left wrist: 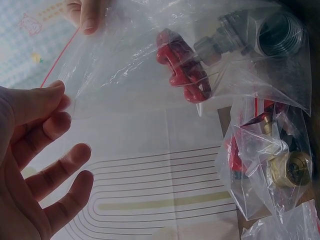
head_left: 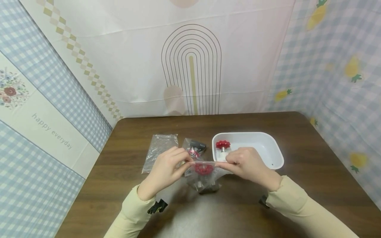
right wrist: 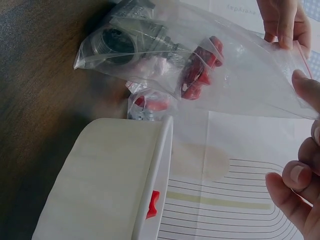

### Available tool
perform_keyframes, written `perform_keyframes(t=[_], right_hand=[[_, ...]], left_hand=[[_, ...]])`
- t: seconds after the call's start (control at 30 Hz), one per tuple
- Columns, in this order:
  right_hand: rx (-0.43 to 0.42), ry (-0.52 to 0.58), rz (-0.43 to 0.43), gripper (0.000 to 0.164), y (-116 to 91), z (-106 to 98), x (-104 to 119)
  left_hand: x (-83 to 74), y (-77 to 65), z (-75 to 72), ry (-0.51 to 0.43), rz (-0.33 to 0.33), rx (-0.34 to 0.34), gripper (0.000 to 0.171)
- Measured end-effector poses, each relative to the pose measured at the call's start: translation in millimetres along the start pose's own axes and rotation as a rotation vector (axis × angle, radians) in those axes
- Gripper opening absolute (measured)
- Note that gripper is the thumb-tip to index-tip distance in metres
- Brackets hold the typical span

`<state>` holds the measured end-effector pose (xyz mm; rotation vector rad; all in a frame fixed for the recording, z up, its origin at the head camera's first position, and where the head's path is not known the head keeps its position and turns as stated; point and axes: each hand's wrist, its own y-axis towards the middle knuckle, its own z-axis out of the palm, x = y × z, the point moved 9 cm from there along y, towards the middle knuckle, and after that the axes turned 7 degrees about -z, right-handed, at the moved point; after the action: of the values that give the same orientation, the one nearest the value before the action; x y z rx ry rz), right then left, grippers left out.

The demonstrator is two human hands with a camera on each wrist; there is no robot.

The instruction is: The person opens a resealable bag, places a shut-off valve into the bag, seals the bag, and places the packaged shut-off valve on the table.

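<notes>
A clear zip bag [left wrist: 117, 75] with a red line along its mouth is stretched between both hands. My left hand [head_left: 168, 167] pinches one end of the mouth between thumb and index finger, the other fingers spread apart. At the opposite end, my right hand [head_left: 245, 163] grips the edge with thumb and fingers. Inside the bag lies a valve with a red scalloped handwheel [left wrist: 182, 65] and a grey threaded body [right wrist: 117, 45]. In the head view the bag hangs upright, its bottom close over the table.
A white tray [head_left: 278, 162] behind my right hand holds another valve with a red handwheel [head_left: 223, 144]. Behind the held bag are more bagged fittings, including a brass-coloured one [left wrist: 290, 170]. A flat clear bag [head_left: 159, 147] lies left on the brown table [head_left: 119, 185].
</notes>
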<state>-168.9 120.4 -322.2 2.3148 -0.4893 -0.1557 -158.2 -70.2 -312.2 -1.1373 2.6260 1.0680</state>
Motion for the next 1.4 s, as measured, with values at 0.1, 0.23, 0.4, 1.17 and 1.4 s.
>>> perform_keyframes(t=[0.1,0.23,0.4,1.17,1.4], right_hand=[[0.005,0.004,-0.014,0.059,1.9,1.6,2.9],[0.024,0.028,-0.039,0.055,3.4,4.5,7.2],[0.059,0.042,-0.074,0.041,4.6,3.6,11.8],[0.061,0.036,-0.144,0.021,16.6,-0.9,24.5],[-0.009,0.007,-0.179,0.032,11.4,-12.4,26.2]], left_hand=[[0.9,-2.1,-1.6,-0.001,-0.002,-0.005,0.008],[3.6,-5.5,-3.2,-0.006,-0.015,0.000,0.007],[7.0,-6.4,-7.0,0.000,-0.022,0.003,0.006],[-39.0,22.0,25.2,0.179,0.159,0.063,0.004],[-28.4,12.6,16.2,0.213,0.143,0.040,0.008]])
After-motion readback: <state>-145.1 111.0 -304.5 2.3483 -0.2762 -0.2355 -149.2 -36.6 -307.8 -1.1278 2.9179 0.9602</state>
